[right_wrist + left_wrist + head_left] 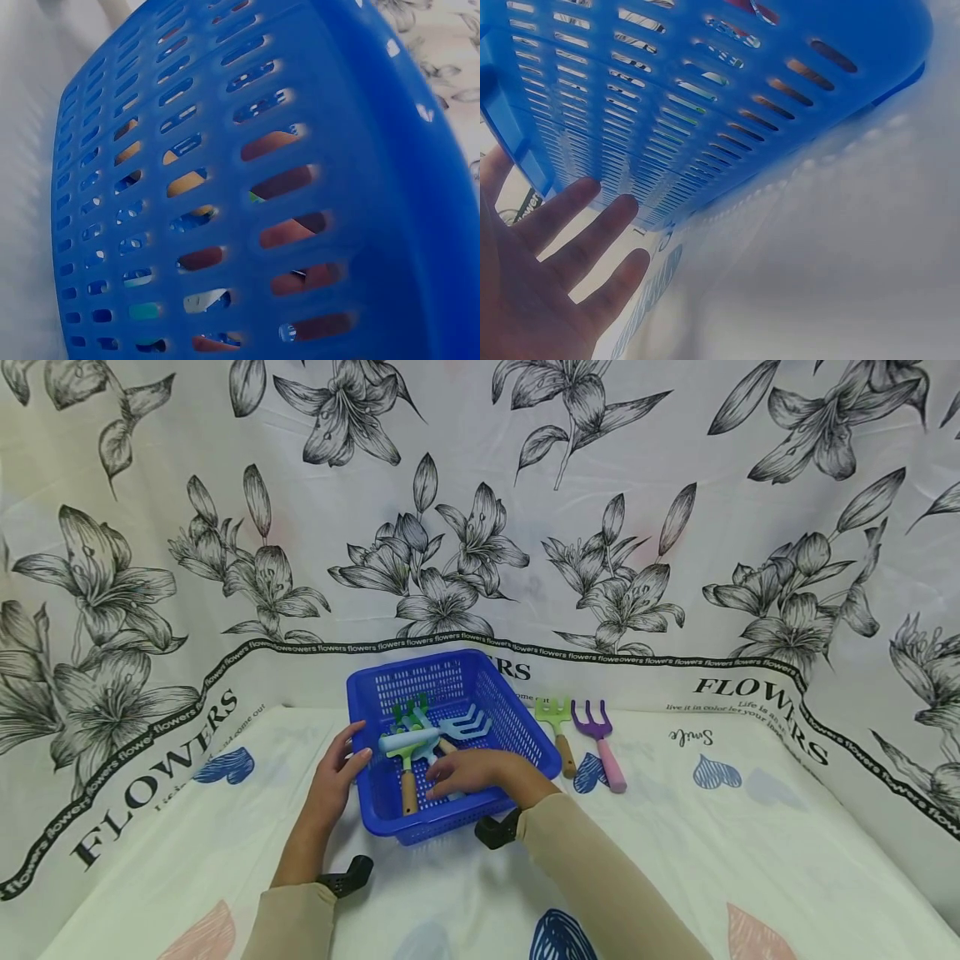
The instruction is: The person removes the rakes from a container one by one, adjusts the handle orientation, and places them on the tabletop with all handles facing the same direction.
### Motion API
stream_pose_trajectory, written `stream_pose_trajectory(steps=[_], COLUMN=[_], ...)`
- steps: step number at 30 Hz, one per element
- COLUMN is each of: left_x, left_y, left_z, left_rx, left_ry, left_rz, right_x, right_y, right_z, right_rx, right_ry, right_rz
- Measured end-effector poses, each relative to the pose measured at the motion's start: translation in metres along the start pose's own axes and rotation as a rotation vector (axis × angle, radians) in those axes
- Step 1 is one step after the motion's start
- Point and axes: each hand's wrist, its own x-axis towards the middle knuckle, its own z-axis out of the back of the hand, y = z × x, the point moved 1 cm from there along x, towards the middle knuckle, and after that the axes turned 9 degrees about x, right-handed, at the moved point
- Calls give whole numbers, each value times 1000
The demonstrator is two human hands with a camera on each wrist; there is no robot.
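Note:
A blue plastic basket [384, 821] with slotted walls holds several small garden hand tools. Among them are a green tool with a wooden handle [408, 792], a light blue hand rake [467, 725] and a light blue handle [405, 741] lying across the others. My left hand [339, 772] is at the basket's left rim; in the left wrist view, spread fingers [592, 240] lie alongside the outer wall. Over the near right rim my right hand [476, 770] reaches in above the tools, fingers relaxed. Its underside is hidden; the right wrist view shows parts only through the basket wall [330, 97].
Right of the basket, a light green hand fork [564, 752] with a wooden handle and a purple hand fork [606, 752] with a pink handle lie on the white patterned cloth [675, 835]. A flower-printed curtain [525, 568] rises behind.

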Motion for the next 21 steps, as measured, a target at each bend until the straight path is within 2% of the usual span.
stream_pose_trajectory(steps=[3, 7, 16, 21], left_x=[0, -1, -2, -8], left_y=[0, 1, -1, -18], left_z=[0, 0, 2, 4], left_rx=[3, 5, -1, -12], left_ry=[-1, 1, 5, 23], left_rz=[-2, 0, 5, 22], right_x=[1, 1, 0, 3], right_y=[0, 1, 2, 1], right_z=[0, 1, 5, 7], right_rx=[3, 30, 120, 118], right_ry=[12, -12, -184, -313], right_rz=[12, 41, 156, 186])
